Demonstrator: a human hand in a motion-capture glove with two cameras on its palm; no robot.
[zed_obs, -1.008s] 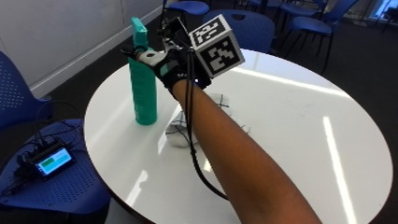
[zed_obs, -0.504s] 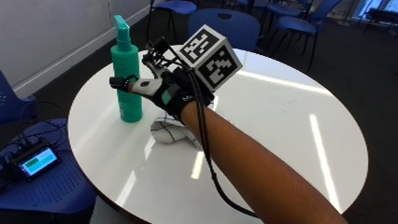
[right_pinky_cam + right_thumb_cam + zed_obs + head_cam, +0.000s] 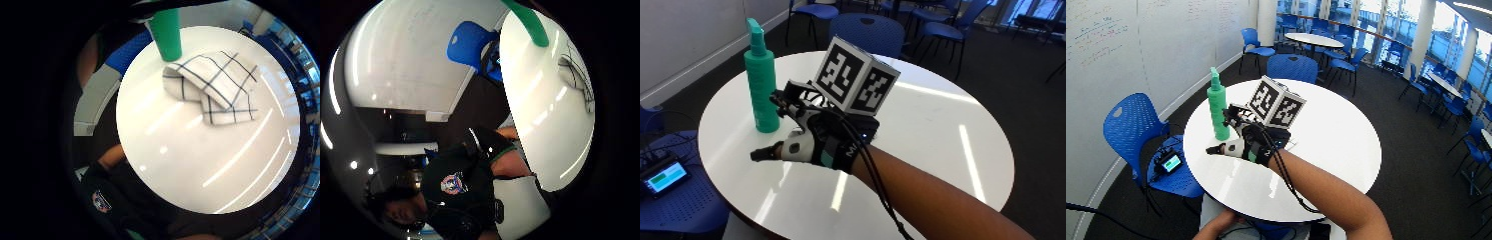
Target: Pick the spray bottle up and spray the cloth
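Nothing done yet on either step. Spray bottle stands upright on the round white table, near the edge on the whiteboard-wall side, untouched. Gloved right hand hovers over the table just beside the bottle, apart from it, palm down, thumb stuck out to the side; fingers look spread and relaxed, holding nothing, though the outside view hides the fingertips behind the glove hardware, so that's my best read. Cloth, white with a dark check, lies folded on the tabletop right next to the bottle's base; the little-finger palm view shows it directly under the hand, with the bottle's green base just touching or nearly touching its corner, can't tell which. In the outside views the cloth is hidden under the hand. Remaining: close in on the bottle body, grasp, lift, aim the nozzle at the cloth, pump. Bottle is tall and narrow, so I'd judge tipping it on approach as the main risk. Cloth is already well placed for spraying.
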